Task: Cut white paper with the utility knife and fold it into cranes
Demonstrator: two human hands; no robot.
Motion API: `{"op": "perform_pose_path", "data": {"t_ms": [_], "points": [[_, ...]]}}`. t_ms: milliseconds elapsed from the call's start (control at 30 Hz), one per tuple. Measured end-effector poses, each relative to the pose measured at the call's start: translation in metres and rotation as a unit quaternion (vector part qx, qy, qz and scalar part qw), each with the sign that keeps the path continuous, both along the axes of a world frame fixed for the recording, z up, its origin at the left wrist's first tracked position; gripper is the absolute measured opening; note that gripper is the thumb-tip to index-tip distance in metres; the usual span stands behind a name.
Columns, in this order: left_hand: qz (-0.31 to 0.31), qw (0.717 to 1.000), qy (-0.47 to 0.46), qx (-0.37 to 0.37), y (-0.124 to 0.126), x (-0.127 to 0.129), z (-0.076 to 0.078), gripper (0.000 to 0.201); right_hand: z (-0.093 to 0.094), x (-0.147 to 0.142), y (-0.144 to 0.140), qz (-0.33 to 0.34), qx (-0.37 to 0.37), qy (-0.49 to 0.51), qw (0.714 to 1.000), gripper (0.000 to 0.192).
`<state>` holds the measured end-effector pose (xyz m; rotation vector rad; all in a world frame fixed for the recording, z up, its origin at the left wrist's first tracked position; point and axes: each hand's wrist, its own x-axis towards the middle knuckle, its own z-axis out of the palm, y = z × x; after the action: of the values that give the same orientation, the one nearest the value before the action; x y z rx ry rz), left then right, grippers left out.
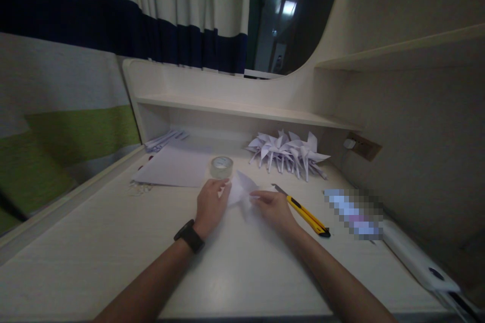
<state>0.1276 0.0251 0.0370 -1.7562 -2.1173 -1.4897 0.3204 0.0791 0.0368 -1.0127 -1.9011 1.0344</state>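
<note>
A white paper pinwheel (241,187) with folded blades is held between my two hands over the desk. My left hand (212,204), with a dark watch on its wrist, pinches the left side of the paper. On the other side, the fingers of my right hand (273,208) are closed on a blade; the paper is slightly blurred there. A roll of clear tape (222,167) lies just beyond my left hand. To the right of my right hand rests a yellow utility knife (306,213), its blade pointing away toward the upper left.
Several finished paper pinwheels (288,151) are heaped at the back right. White paper sheets (176,164) lie at the back left, beside rolled paper sticks (164,140). A pixelated bright object (352,213) and a white elongated device (417,257) line the right edge. A shelf (235,107) overhangs the back.
</note>
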Motion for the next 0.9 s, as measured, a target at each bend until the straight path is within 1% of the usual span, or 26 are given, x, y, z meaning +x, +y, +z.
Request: {"op": "perform_pose_path", "data": {"t_ms": [67,167,200,300,400,467,533,633,700,733,800,833,900], "points": [[0.003,0.999,-0.046,-0.027,0.003,-0.001,-0.002,0.038,0.003,-0.001,-0.003,0.010,0.012,-0.010,1.000,0.027],[-0.034,0.992,-0.083,-0.086,0.008,-0.008,-0.002,0.041,0.009,-0.001,-0.009,0.038,0.005,-0.012,0.999,0.027],[-0.044,0.990,-0.097,-0.096,0.009,-0.010,-0.002,0.041,0.011,-0.002,-0.011,0.049,0.000,-0.012,0.999,0.027],[-0.056,0.978,-0.181,-0.092,0.009,-0.014,-0.002,0.043,0.013,-0.002,-0.015,0.070,-0.011,-0.017,0.997,0.026],[-0.089,0.951,-0.285,-0.077,0.008,-0.013,-0.003,0.050,0.012,-0.003,-0.015,0.058,-0.021,-0.015,0.998,0.026],[-0.106,0.942,-0.310,-0.076,0.006,-0.011,-0.003,0.054,0.010,-0.004,-0.014,0.044,-0.027,-0.007,0.999,0.026],[-0.101,0.951,-0.282,-0.073,0.005,-0.009,-0.003,0.051,0.008,-0.005,-0.013,0.033,-0.028,-0.005,0.999,0.027],[-0.090,0.977,-0.186,-0.060,0.003,-0.006,-0.003,0.033,0.006,-0.006,-0.013,0.023,-0.026,-0.010,0.999,0.026],[-0.088,0.987,-0.125,-0.051,0.001,-0.004,-0.002,0.022,0.005,-0.007,-0.013,0.020,-0.021,-0.009,1.000,0.025],[-0.082,0.991,-0.091,-0.043,0.000,-0.003,-0.001,0.020,0.005,-0.008,-0.014,0.015,-0.019,-0.008,1.000,0.025],[-0.051,0.998,-0.011,-0.020,-0.003,-0.001,0.001,0.020,0.003,-0.009,-0.014,0.005,-0.022,-0.002,1.000,0.024],[-0.031,0.999,0.038,-0.010,-0.004,0.000,0.002,0.021,0.002,-0.010,-0.013,-0.001,-0.029,0.003,1.000,0.024],[-0.004,0.990,0.143,-0.012,-0.008,0.001,0.004,0.024,0.000,-0.010,-0.011,-0.006,-0.048,0.020,0.999,0.025]]}}
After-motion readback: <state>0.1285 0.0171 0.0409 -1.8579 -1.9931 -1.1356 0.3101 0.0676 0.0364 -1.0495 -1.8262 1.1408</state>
